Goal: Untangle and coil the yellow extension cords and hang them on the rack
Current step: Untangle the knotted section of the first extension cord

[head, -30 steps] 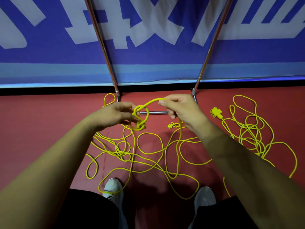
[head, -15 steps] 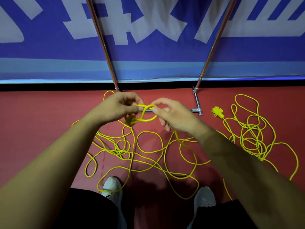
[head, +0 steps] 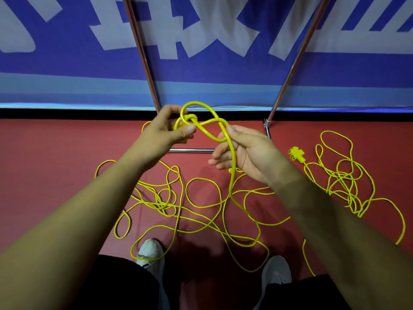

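The left grip (head: 166,134) is clamped on a knot (head: 188,119) in the cord (head: 196,102), thumb pressing it against curled fingers. The right grip (head: 248,153), palm turned up, pinches the same cord between thumb and forefinger just beside the knot. Between the two grips the cord arches up in a loose loop and crosses itself. From the right grip it runs down across the palm and drops to the floor (head: 55,164), where it joins a sprawl (head: 165,203) of tangled loops in front of two white shoes (head: 149,251). A second cord (head: 344,175) lies in its own tangle to the right, well apart, its yellow socket (head: 295,153) nearest the hands. The rack (head: 192,150) stands just beyond the grips: a base bar on the floor and two slanted poles rising against a blue banner (head: 67,74).
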A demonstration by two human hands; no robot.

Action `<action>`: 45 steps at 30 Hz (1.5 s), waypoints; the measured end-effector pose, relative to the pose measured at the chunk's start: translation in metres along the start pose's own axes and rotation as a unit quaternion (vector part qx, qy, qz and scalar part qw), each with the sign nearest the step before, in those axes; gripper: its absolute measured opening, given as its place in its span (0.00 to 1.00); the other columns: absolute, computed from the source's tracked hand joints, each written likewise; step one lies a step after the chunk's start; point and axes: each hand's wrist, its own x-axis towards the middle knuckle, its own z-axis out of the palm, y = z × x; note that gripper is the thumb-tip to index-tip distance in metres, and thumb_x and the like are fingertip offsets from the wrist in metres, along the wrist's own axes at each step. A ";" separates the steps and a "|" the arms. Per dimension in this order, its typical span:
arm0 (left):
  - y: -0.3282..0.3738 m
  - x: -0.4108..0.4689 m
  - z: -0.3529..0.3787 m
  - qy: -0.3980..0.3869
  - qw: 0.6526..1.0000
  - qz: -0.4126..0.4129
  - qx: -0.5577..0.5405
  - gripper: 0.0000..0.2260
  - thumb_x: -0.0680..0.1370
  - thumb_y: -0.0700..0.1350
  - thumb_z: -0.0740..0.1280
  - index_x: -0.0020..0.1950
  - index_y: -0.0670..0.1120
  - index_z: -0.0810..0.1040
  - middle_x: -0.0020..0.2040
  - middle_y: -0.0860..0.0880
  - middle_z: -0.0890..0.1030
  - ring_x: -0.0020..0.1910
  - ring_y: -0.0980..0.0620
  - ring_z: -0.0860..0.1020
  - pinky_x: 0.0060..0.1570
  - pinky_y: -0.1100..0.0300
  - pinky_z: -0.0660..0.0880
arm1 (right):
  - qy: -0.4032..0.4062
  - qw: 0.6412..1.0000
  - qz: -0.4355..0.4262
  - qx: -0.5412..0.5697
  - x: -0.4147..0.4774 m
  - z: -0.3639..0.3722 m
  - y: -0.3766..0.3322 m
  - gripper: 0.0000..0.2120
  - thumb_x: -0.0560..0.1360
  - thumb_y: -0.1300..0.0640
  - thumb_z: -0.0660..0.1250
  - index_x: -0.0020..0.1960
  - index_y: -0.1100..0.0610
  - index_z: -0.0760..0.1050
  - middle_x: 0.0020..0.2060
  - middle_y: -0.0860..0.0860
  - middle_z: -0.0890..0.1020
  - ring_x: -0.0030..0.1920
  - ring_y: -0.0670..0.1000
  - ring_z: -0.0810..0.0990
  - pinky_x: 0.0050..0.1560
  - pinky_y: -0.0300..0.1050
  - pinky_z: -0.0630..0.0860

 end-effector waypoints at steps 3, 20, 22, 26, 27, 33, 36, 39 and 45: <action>0.001 0.001 -0.004 0.026 1.000 -0.001 -0.007 0.15 0.74 0.46 0.72 0.58 0.47 0.73 0.48 0.41 0.75 0.41 0.47 0.77 0.45 0.52 0.72 | 0.013 0.998 -0.010 -0.060 0.002 -0.001 0.005 0.11 0.82 0.57 0.58 0.51 0.61 0.77 0.43 0.61 0.83 0.41 0.59 0.85 0.39 0.50 0.82; -0.001 -0.001 0.009 -0.032 0.998 -0.060 0.017 0.11 0.69 0.42 0.70 0.47 0.45 0.71 0.39 0.43 0.75 0.34 0.54 0.73 0.35 0.62 0.69 | 0.108 0.928 -0.172 -0.313 0.009 0.004 0.015 0.07 0.77 0.66 0.67 0.53 0.59 0.78 0.36 0.50 0.79 0.33 0.45 0.80 0.40 0.43 0.80; -0.001 -0.003 0.013 -0.052 0.996 -0.056 -0.043 0.10 0.69 0.38 0.67 0.48 0.45 0.70 0.38 0.47 0.75 0.34 0.55 0.72 0.34 0.65 0.69 | 0.115 0.922 -0.167 -0.330 0.010 0.003 0.015 0.04 0.77 0.66 0.67 0.50 0.61 0.80 0.36 0.48 0.80 0.32 0.42 0.80 0.39 0.40 0.79; -0.005 -0.002 0.013 -0.066 0.989 -0.037 -0.129 0.13 0.71 0.34 0.67 0.53 0.43 0.72 0.45 0.47 0.80 0.45 0.51 0.80 0.50 0.61 0.76 | 0.128 0.926 -0.150 -0.322 0.010 0.002 0.014 0.07 0.80 0.60 0.65 0.47 0.61 0.80 0.33 0.54 0.81 0.32 0.49 0.83 0.36 0.45 0.78; -0.005 -0.002 0.012 -0.069 0.988 -0.033 -0.136 0.14 0.72 0.34 0.67 0.55 0.43 0.73 0.47 0.47 0.81 0.48 0.49 0.80 0.57 0.56 0.76 | 0.132 0.925 -0.153 -0.323 0.010 0.002 0.014 0.09 0.80 0.57 0.65 0.46 0.59 0.81 0.33 0.56 0.82 0.33 0.53 0.84 0.36 0.47 0.78; -0.007 0.000 0.022 0.007 0.983 -0.048 -0.179 0.18 0.69 0.32 0.67 0.56 0.42 0.71 0.45 0.42 0.81 0.47 0.45 0.80 0.53 0.56 0.77 | 0.141 0.938 -0.143 -0.281 0.011 -0.001 0.013 0.05 0.80 0.59 0.64 0.46 0.56 0.76 0.31 0.53 0.82 0.30 0.55 0.83 0.30 0.43 0.76; -0.004 0.000 0.024 -0.010 0.988 -0.027 -0.155 0.12 0.73 0.29 0.65 0.54 0.40 0.75 0.45 0.42 0.81 0.48 0.47 0.80 0.53 0.57 0.77 | 0.123 0.949 -0.139 -0.256 0.011 0.001 0.015 0.03 0.81 0.61 0.63 0.53 0.56 0.70 0.34 0.59 0.83 0.31 0.56 0.82 0.30 0.42 0.75; 0.000 -0.002 0.022 -0.035 0.988 -0.021 -0.146 0.13 0.78 0.27 0.59 0.56 0.40 0.77 0.46 0.48 0.85 0.46 0.52 0.83 0.50 0.60 0.79 | 0.104 0.949 -0.145 -0.258 0.011 0.001 0.014 0.05 0.81 0.61 0.62 0.57 0.56 0.73 0.41 0.69 0.81 0.32 0.56 0.82 0.33 0.44 0.75; 0.003 -0.003 0.020 -0.024 0.978 -0.055 -0.198 0.14 0.81 0.31 0.58 0.65 0.39 0.72 0.46 0.43 0.85 0.47 0.45 0.85 0.44 0.53 0.82 | 0.151 0.951 -0.114 -0.243 0.012 0.001 0.013 0.07 0.82 0.62 0.61 0.51 0.63 0.76 0.32 0.56 0.77 0.27 0.50 0.79 0.28 0.41 0.76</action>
